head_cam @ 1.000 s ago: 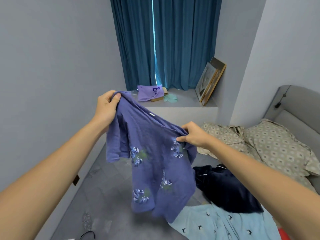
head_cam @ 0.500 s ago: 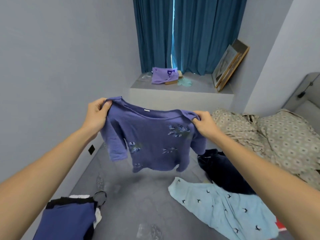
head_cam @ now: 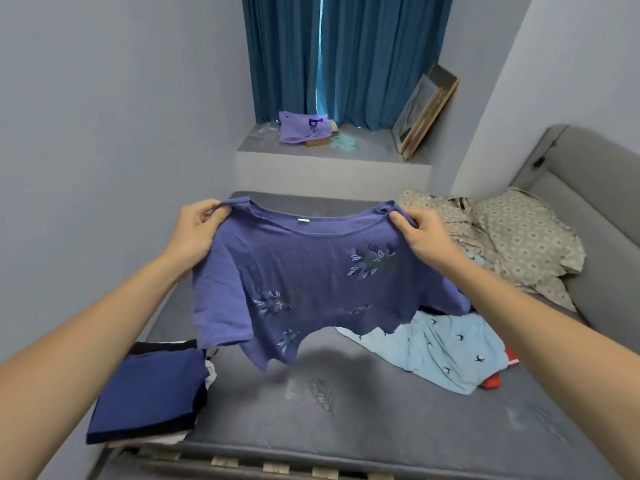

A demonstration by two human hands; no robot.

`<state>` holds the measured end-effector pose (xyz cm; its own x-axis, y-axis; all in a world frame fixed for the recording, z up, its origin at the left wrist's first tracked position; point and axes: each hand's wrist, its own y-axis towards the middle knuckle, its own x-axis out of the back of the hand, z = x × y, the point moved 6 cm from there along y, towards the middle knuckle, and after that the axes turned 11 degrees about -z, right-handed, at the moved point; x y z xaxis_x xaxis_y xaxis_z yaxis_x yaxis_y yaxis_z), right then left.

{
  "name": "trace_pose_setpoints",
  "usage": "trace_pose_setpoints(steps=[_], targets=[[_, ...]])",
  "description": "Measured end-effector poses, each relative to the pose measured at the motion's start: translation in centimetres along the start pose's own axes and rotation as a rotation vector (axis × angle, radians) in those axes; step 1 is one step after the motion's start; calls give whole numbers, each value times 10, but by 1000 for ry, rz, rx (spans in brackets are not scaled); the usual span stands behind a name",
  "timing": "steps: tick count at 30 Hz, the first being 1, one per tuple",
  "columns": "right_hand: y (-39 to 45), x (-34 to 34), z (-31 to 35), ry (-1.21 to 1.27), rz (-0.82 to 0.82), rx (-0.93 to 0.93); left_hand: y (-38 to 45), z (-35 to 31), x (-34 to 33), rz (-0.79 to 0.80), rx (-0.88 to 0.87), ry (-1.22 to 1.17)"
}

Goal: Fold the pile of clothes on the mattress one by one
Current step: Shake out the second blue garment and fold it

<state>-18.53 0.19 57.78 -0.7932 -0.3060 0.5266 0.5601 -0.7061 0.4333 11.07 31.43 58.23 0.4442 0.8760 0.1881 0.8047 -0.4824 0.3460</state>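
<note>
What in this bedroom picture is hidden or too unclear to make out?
Head view only:
- Dark garment: nearly all hidden behind the held purple shirt.
- Red item: mostly under the light blue bird-print garment; its kind is unclear.
- Folded stack: lower layers covered by the top blue piece.
- Purple bag lettering: too small to read.
- Shirt's hem: rippled, outline unclear.

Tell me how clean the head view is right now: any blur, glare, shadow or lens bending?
Head view: wide-angle bending bows the walls and stretches both forearms; bright daylight shows through the curtain gap; the purple shirt, held by the left hand and right hand, casts a soft shadow on the mattress; detail looks slightly soft.
</note>
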Motion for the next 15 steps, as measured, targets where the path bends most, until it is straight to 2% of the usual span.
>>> trace_pose_setpoints(steps=[4, 8, 11, 15], targets=[[3, -16, -8, -57, -12, 18, 7, 25, -3, 36, 36, 28], [31, -57, -54, -110, 77, -12, 40, 77, -28, 75, 76, 134], [61, -109, -111, -157, 149, -10, 70, 142, -55, 88, 114, 226], [83, -201, -224, -238, 284, -36, 109, 271, -106, 157, 134, 378]])
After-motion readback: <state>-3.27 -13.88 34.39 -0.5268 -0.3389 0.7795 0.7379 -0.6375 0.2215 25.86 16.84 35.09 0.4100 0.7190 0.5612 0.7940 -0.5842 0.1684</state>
